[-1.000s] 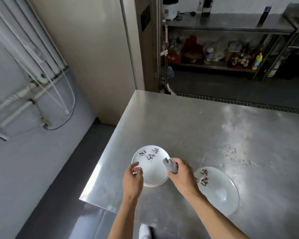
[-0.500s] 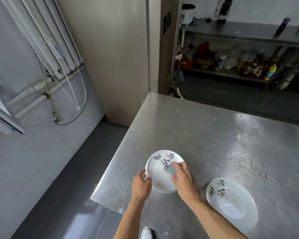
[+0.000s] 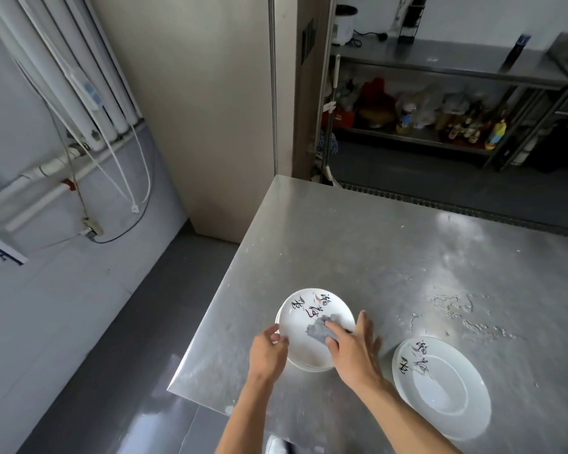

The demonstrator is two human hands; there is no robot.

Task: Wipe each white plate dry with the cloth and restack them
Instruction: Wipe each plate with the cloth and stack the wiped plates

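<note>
A white plate [image 3: 304,322] with black brush writing sits near the front left corner of the steel table [image 3: 374,250]; a second rim shows just beneath it. My left hand [image 3: 268,353] grips the plate's left rim, thumb on top. My right hand [image 3: 354,352] lies over the plate's right side with fingers spread and presses a crumpled grey cloth [image 3: 318,327] onto the plate's middle. Another white plate [image 3: 440,388] with the same writing lies flat on the table to the right, apart from both hands.
Water drops [image 3: 453,306] spot the table behind the right plate. The table's left edge and front corner are close to the held plate, with grey floor [image 3: 128,322] below. A metal shelf rack [image 3: 440,126] with bottles stands far behind.
My right hand has flattened, spreading its fingers over the cloth on the plate's right side. The left hand keeps hold of the rim. The camera view has shifted left.
</note>
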